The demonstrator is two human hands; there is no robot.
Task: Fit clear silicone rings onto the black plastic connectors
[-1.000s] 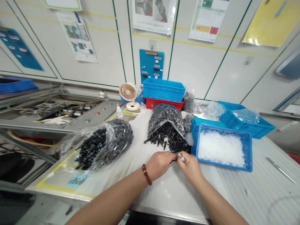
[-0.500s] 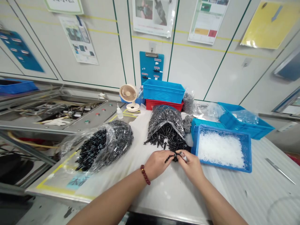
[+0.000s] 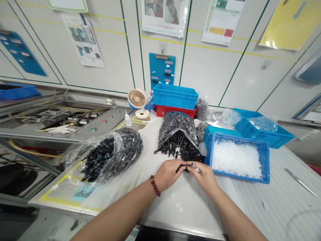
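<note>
My left hand point(image 3: 168, 174), with a red bead bracelet point(image 3: 155, 186) at its wrist, pinches a small black rod-like part point(image 3: 179, 167). Close against it, my right hand point(image 3: 206, 178) is closed around a white pen-like tool point(image 3: 196, 167) with a dark end. The fingertips of both hands meet at the black part, so its end and what touches it are largely hidden. Just beyond the hands, a clear plastic bag point(image 3: 178, 121) lies open toward me, with many similar black parts point(image 3: 187, 150) spilling from its mouth.
Right of the hands, a blue tray point(image 3: 265, 164) holds small whitish translucent pieces point(image 3: 235, 159). Tweezers point(image 3: 300, 181) lie farther right. A second bag of black parts point(image 3: 112, 155) is at left. Behind stand a fan point(image 3: 137, 100), a squeeze bottle point(image 3: 128, 119) and stacked blue and red bins point(image 3: 175, 97).
The view has shifted very slightly. Both hands stay together in the same place, with only a small change in how the fingers sit around the black part.
</note>
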